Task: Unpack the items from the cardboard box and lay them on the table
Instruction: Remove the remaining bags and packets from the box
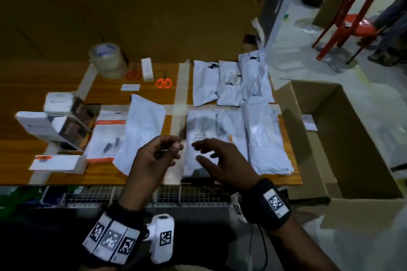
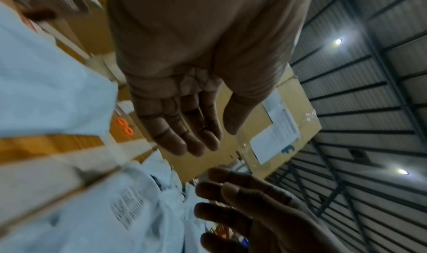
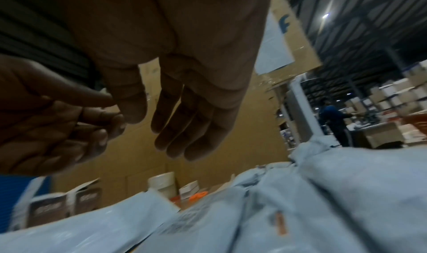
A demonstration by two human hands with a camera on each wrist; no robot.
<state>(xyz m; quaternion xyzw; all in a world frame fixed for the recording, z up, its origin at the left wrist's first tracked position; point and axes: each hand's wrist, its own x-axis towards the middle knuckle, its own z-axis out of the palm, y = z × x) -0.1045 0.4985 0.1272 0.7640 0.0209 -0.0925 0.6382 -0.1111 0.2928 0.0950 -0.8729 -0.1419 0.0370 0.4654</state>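
Fingers (image 1: 203,146) of right hand (image 1: 222,165) spread and empty, just above a white mailer (image 1: 199,130) on the worktop (image 1: 19,138), left hand (image 1: 154,158) loosely curled, empty, beside it, cardboard box (image 1: 352,138) open at right

The counter (image 1: 28,86) is a wooden top crossed by pale strips of tape (image 1: 182,86), and I take the tape roll (image 1: 107,59) at its far left as my mark. Just right of the roll lie red scissors (image 1: 132,73), a small upright white box (image 1: 147,69) and a second pair of scissors (image 1: 163,83), with a white card (image 1: 130,87) just in front. Nearer than the roll, by the left edge, stand printed cartons (image 1: 63,121) and a flat white box (image 1: 57,163). Farther right of the roll, grey mailing bags (image 1: 229,86) lie in overlapping rows out to the counter's right edge. The open cardboard box (image 1: 343,138) stands on the floor (image 1: 330,55) beyond that edge.
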